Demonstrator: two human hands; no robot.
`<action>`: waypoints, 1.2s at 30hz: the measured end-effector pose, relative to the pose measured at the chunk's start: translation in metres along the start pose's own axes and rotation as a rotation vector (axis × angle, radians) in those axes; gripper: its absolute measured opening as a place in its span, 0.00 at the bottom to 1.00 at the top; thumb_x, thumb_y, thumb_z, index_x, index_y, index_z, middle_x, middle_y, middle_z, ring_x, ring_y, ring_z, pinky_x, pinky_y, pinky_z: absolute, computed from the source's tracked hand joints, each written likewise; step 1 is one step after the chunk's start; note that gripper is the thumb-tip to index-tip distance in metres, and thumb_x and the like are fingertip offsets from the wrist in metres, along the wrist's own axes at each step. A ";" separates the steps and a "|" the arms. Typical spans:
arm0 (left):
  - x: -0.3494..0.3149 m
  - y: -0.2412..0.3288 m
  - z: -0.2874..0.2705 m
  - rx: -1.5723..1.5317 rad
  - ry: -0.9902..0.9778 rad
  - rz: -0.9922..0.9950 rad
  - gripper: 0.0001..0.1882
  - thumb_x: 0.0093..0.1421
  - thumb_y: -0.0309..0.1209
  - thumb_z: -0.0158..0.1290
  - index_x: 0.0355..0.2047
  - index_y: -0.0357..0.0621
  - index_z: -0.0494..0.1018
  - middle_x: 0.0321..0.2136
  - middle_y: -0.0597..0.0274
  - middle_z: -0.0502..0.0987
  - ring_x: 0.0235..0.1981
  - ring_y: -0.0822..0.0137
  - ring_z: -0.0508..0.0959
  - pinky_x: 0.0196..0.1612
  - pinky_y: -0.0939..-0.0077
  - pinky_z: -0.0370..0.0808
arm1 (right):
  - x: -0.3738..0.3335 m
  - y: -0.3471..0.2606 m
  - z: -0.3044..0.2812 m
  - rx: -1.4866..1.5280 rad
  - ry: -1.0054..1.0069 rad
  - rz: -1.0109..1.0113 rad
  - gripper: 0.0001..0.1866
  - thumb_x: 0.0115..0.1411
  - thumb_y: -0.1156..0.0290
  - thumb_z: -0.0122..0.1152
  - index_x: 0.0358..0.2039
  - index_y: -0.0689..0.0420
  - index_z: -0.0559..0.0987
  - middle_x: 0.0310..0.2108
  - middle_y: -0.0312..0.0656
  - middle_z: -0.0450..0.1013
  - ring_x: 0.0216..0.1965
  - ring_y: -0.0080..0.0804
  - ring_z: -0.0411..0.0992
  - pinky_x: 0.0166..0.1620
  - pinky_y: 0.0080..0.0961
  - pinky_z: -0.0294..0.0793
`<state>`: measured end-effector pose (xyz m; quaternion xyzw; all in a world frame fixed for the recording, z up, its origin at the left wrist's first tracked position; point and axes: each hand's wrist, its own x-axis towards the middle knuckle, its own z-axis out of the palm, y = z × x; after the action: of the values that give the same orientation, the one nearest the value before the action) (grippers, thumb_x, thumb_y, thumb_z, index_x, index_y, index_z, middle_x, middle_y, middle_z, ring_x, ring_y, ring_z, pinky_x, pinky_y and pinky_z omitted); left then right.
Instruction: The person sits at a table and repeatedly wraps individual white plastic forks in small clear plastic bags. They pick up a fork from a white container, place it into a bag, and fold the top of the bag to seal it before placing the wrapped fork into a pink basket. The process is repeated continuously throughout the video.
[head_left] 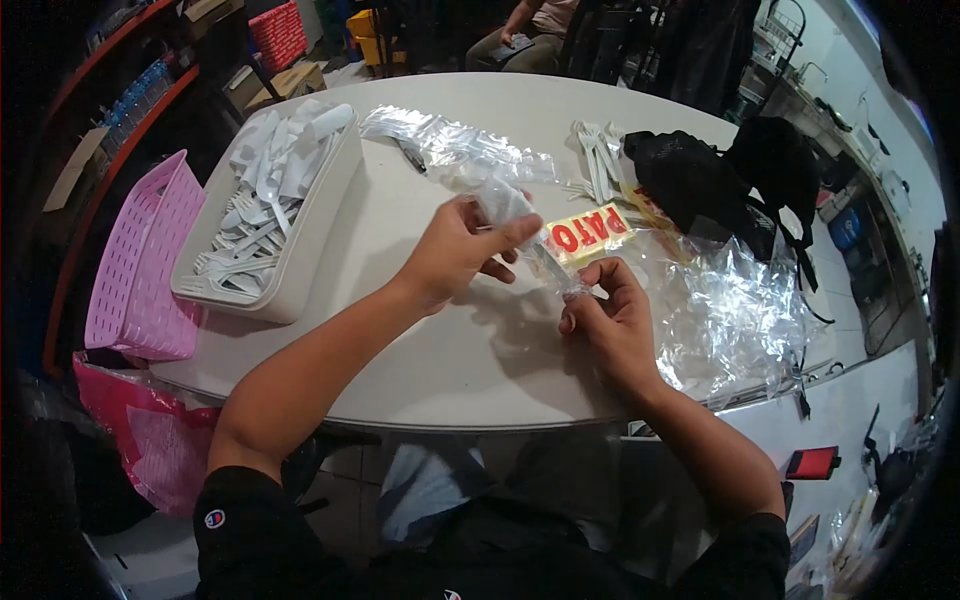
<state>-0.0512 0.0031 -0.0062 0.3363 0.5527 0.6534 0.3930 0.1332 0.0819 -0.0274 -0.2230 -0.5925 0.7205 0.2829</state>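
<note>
Above the table, my left hand (455, 250) is closed around the upper end of a narrow transparent plastic sleeve (545, 268) with a white paper napkin (503, 203) bunched inside. Whether cutlery is wrapped in the napkin I cannot tell. At the sleeve's lower right end, my right hand (618, 320) pinches the plastic between thumb and fingers. Just beyond the hands lies a yellow packet (590, 232) with red lettering. To the left stands a white bin (325, 215) of white plastic forks and spoons (245, 245), with napkins among them at its far end.
Flat transparent bags (450, 145) lie at the table's far side, near several white plastic forks (597, 160). Crumpled transparent plastic (730, 315) and a black bag (680, 175) cover the right side. A pink basket (145, 265) stands left of the bin. Another person (530, 35) sits beyond the table.
</note>
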 end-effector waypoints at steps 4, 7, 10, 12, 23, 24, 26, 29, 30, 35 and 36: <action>0.000 0.000 0.000 -0.019 -0.025 -0.058 0.14 0.58 0.37 0.61 0.36 0.40 0.75 0.26 0.68 0.74 0.26 0.77 0.74 0.26 0.79 0.75 | 0.003 0.005 -0.002 0.038 -0.017 -0.022 0.09 0.60 0.78 0.55 0.39 0.60 0.65 0.30 0.39 0.68 0.26 0.22 0.71 0.28 0.22 0.74; 0.007 0.008 -0.009 -0.113 0.028 -0.055 0.12 0.57 0.36 0.62 0.36 0.44 0.75 0.27 0.69 0.75 0.26 0.78 0.74 0.28 0.81 0.75 | 0.004 0.003 -0.002 0.068 0.023 -0.032 0.08 0.62 0.76 0.53 0.41 0.59 0.66 0.30 0.39 0.68 0.26 0.23 0.72 0.29 0.22 0.75; 0.019 0.010 -0.028 -0.189 0.156 -0.019 0.13 0.56 0.36 0.63 0.35 0.43 0.74 0.27 0.68 0.75 0.25 0.75 0.74 0.32 0.79 0.77 | 0.004 0.001 -0.003 0.106 0.062 -0.009 0.08 0.63 0.75 0.51 0.42 0.59 0.67 0.31 0.39 0.68 0.26 0.23 0.71 0.29 0.22 0.74; 0.025 0.021 -0.045 -0.169 0.204 0.057 0.12 0.56 0.36 0.63 0.34 0.45 0.72 0.26 0.70 0.73 0.24 0.77 0.73 0.32 0.79 0.77 | 0.000 0.000 -0.005 0.115 0.085 0.014 0.08 0.63 0.75 0.50 0.42 0.58 0.67 0.33 0.40 0.68 0.26 0.23 0.70 0.28 0.21 0.73; 0.011 0.014 -0.020 -0.044 -0.005 -0.084 0.18 0.56 0.38 0.63 0.40 0.40 0.73 0.29 0.68 0.75 0.24 0.77 0.73 0.27 0.81 0.74 | 0.004 -0.006 -0.006 -0.006 0.065 -0.117 0.16 0.62 0.69 0.53 0.49 0.60 0.71 0.40 0.38 0.72 0.34 0.20 0.68 0.37 0.17 0.68; 0.007 0.010 -0.014 -0.025 -0.033 -0.080 0.19 0.56 0.38 0.63 0.41 0.40 0.73 0.30 0.67 0.75 0.25 0.76 0.74 0.27 0.81 0.74 | 0.002 -0.010 -0.005 0.024 -0.062 0.004 0.15 0.62 0.68 0.54 0.48 0.61 0.72 0.40 0.39 0.72 0.35 0.20 0.69 0.38 0.16 0.68; 0.000 0.000 -0.001 -0.037 -0.036 -0.081 0.18 0.57 0.39 0.62 0.42 0.41 0.73 0.31 0.67 0.75 0.27 0.76 0.74 0.29 0.80 0.74 | 0.000 -0.008 -0.007 -0.150 -0.148 0.007 0.14 0.62 0.69 0.56 0.46 0.61 0.74 0.36 0.37 0.74 0.31 0.18 0.69 0.35 0.16 0.68; -0.002 -0.004 0.008 -0.090 -0.126 -0.072 0.18 0.59 0.40 0.60 0.43 0.42 0.72 0.31 0.67 0.75 0.30 0.76 0.74 0.32 0.79 0.73 | 0.004 -0.002 -0.010 -0.299 -0.204 -0.042 0.12 0.63 0.69 0.57 0.43 0.62 0.76 0.28 0.34 0.75 0.25 0.17 0.69 0.31 0.16 0.69; -0.002 -0.004 0.009 -0.112 -0.167 -0.070 0.18 0.59 0.40 0.60 0.43 0.43 0.72 0.32 0.67 0.75 0.31 0.77 0.74 0.33 0.78 0.73 | 0.003 -0.002 -0.011 -0.245 -0.175 -0.027 0.11 0.63 0.68 0.57 0.42 0.62 0.76 0.28 0.35 0.76 0.26 0.17 0.70 0.32 0.16 0.70; -0.016 -0.017 0.027 0.171 -0.296 -0.070 0.17 0.63 0.40 0.54 0.45 0.40 0.73 0.32 0.67 0.75 0.32 0.77 0.72 0.36 0.78 0.71 | 0.006 -0.004 -0.009 -0.104 -0.230 -0.098 0.11 0.63 0.68 0.57 0.41 0.63 0.77 0.31 0.36 0.76 0.30 0.19 0.73 0.35 0.18 0.72; -0.020 -0.014 0.030 0.156 -0.282 -0.054 0.17 0.64 0.40 0.53 0.44 0.39 0.73 0.32 0.67 0.75 0.32 0.77 0.73 0.37 0.78 0.72 | 0.006 -0.001 -0.010 -0.118 -0.260 -0.085 0.12 0.63 0.68 0.57 0.42 0.63 0.77 0.31 0.37 0.76 0.31 0.20 0.73 0.36 0.19 0.73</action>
<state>-0.0139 0.0006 -0.0153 0.4391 0.5500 0.5442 0.4567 0.1351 0.0932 -0.0280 -0.1188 -0.6745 0.6946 0.2203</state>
